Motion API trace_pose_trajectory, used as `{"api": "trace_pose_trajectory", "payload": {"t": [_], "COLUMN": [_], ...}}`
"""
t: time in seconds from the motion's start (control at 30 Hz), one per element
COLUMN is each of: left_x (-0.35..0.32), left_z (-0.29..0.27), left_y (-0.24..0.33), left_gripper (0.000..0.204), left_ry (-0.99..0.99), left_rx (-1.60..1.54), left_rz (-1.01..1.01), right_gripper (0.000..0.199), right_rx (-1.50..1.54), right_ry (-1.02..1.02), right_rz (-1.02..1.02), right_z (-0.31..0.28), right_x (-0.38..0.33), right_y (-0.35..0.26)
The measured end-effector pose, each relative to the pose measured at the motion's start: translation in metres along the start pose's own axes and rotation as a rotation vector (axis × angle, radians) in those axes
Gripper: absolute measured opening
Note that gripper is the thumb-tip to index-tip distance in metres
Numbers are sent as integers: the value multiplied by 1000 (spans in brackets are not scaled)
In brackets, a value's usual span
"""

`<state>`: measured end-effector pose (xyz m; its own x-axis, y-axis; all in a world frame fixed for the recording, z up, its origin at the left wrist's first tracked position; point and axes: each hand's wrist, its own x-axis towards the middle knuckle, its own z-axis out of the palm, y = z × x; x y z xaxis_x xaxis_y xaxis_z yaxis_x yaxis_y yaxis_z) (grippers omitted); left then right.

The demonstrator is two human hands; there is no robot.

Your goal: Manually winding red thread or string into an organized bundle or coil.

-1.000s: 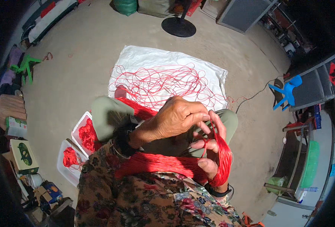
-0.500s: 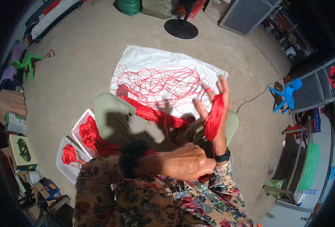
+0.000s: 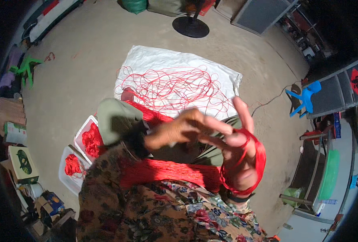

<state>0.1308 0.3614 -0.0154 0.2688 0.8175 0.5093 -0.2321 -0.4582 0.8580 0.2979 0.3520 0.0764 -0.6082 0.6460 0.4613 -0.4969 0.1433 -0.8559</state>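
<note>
A skein of red cord (image 3: 261,159) is looped around my right hand (image 3: 243,155), which is raised at the right above my lap. One finger of that hand points up while the others bend inward. My left hand (image 3: 183,128) reaches across from the left, and its fingertips meet the cord at the right hand's fingers. They appear pinched on a strand, though motion blurs them. Below, a thick bundle of red cord (image 3: 171,173) stretches across my lap. Loose red cord (image 3: 175,84) lies in tangled loops over a white sheet (image 3: 154,56) on the floor ahead.
Two white tubs, the nearer one (image 3: 68,182) and the farther one (image 3: 79,137), hold red cord at my left. A black round stand base (image 3: 190,27) stands beyond the sheet. A blue stool (image 3: 306,99) is at right, a green stool (image 3: 26,68) at left. Boxes (image 3: 23,163) line the left side.
My left hand has risen from beside the right wrist to the right hand's fingers. The right hand has come lower and turned, its fingers bending. The cord bundle across my lap shows more.
</note>
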Motion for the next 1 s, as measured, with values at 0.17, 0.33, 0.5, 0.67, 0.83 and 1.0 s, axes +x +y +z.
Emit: {"api": "trace_pose_trajectory", "payload": {"t": [0.17,0.33,0.5,0.67,0.83,1.0], "left_x": [-49,-28,20,32,-1,-43], "left_z": [69,71,-13,-56,4,67], "left_y": [5,76,77,36,-13,-13], "left_gripper": [17,12,9,18,13,13], "left_ry": [-221,-336,-255,-15,-51,-167], "left_rx": [507,507,899,564,686,747], "left_rz": [-213,-180,191,-180,-150,-243], "right_gripper": [48,76,101,53,66,69], "right_rx": [204,-487,-677,-361,-267,480], "right_ry": [244,202,30,10,235,31], "right_rz": [129,163,158,169,80,158], "right_z": [-25,-26,-16,-2,-24,-41], "right_x": [49,35,-22,-38,-1,26], "right_y": [40,91,52,6,12,33]}}
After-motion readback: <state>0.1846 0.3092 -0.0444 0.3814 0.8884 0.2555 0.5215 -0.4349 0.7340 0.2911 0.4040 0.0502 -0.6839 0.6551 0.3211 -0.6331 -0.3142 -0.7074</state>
